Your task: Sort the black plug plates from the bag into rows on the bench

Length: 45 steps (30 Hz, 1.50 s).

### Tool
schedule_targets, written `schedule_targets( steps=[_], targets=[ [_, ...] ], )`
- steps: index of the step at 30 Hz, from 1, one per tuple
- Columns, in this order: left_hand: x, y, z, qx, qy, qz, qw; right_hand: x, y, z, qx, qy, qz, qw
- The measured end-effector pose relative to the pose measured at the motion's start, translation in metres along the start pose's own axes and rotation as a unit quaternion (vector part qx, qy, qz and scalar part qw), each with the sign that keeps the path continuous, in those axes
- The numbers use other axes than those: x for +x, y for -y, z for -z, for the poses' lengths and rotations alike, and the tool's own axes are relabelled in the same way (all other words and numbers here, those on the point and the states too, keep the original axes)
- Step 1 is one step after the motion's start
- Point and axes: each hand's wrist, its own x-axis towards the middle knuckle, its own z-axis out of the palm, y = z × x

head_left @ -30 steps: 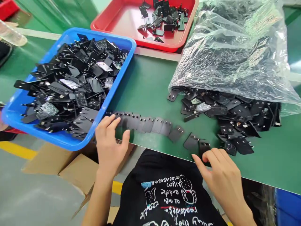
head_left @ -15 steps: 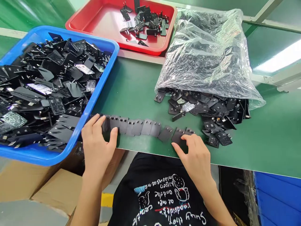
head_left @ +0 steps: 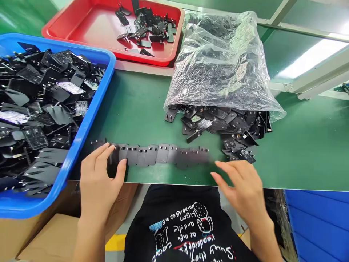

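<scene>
A row of overlapping black plug plates (head_left: pixel 161 154), each with two short metal pins, lies along the front of the green table. My left hand (head_left: pixel 99 174) is at the row's left end, fingers at the pin edge and thumb lower down, curled around the dark plates there. Just beyond the right end is my right hand (head_left: pixel 241 183), its thumb and forefinger apart with nothing between them. A loose heap of similar plates (head_left: pixel 215 125) spreads behind that hand. The right-hand end of the row is blurred.
A blue bin (head_left: pixel 94 109) full of plates stands at the left. Behind it is a red tray (head_left: pixel 81 34) holding several plates. A clear plastic bag (head_left: pixel 218 72) of plates lies open toward me. The table's front edge (head_left: pixel 174 184) runs before my body.
My right hand has come off the plates and moved right. The row's right-hand plates now lie closer together and straighter. My left hand keeps its place at the row, while the view has shifted.
</scene>
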Motion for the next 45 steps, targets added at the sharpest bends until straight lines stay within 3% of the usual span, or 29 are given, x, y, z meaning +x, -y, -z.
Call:
schedule_targets(
  steps=[3, 6, 10, 14, 16, 18, 21, 23, 28, 31, 34, 36, 38, 42, 45],
  targets=[
    [-0.001, -0.002, 0.0, -0.003, 0.004, 0.0, 1.0, -0.018, -0.023, 0.011, -0.091, 0.001, -0.042, 0.995],
    [-0.001, -0.004, -0.001, -0.003, -0.009, 0.008, 1.0, -0.026, -0.036, 0.008, -0.092, -0.009, -0.059, 0.994],
    [0.001, -0.002, -0.002, -0.006, -0.016, 0.017, 1.0, -0.021, -0.029, -0.001, 0.002, -0.048, -0.105, 0.993],
    [0.001, -0.007, -0.003, 0.016, -0.076, 0.002, 0.997, -0.015, -0.021, -0.003, -0.045, 0.01, -0.16, 0.986],
    [0.003, -0.025, -0.003, 0.012, -0.095, -0.015, 0.995, -0.015, -0.024, -0.005, -0.073, 0.006, -0.172, 0.982],
    [0.006, -0.055, -0.003, -0.029, -0.073, -0.059, 0.995, -0.015, -0.028, -0.006, -0.073, -0.024, -0.178, 0.981],
    [0.014, -0.108, -0.01, -0.108, 0.027, -0.182, 0.977, -0.011, -0.032, -0.007, -0.02, -0.07, -0.195, 0.978],
    [0.022, -0.136, -0.02, -0.115, 0.077, -0.252, 0.958, -0.005, -0.029, -0.009, 0.054, -0.069, -0.223, 0.971],
    [0.04, -0.159, -0.048, -0.044, 0.115, -0.321, 0.939, 0.005, -0.008, -0.02, 0.168, -0.003, -0.291, 0.942],
    [0.047, -0.161, -0.054, -0.024, 0.122, -0.336, 0.934, -0.001, -0.01, -0.016, 0.119, -0.041, -0.294, 0.947],
    [0.053, -0.164, -0.054, -0.01, 0.127, -0.345, 0.93, -0.015, -0.034, -0.003, -0.01, -0.1, -0.292, 0.951],
    [0.057, -0.165, -0.054, -0.012, 0.137, -0.356, 0.924, -0.024, -0.052, 0.004, -0.059, -0.091, -0.267, 0.958],
    [0.059, -0.165, -0.055, -0.021, 0.144, -0.368, 0.918, -0.031, -0.062, 0.004, -0.042, -0.077, -0.241, 0.966],
    [0.059, -0.164, -0.058, -0.029, 0.139, -0.368, 0.919, -0.036, -0.048, -0.012, -0.031, -0.127, -0.203, 0.97],
    [0.058, -0.165, -0.056, -0.027, 0.128, -0.362, 0.923, -0.032, -0.026, -0.023, -0.035, -0.113, -0.166, 0.979]
  ],
)
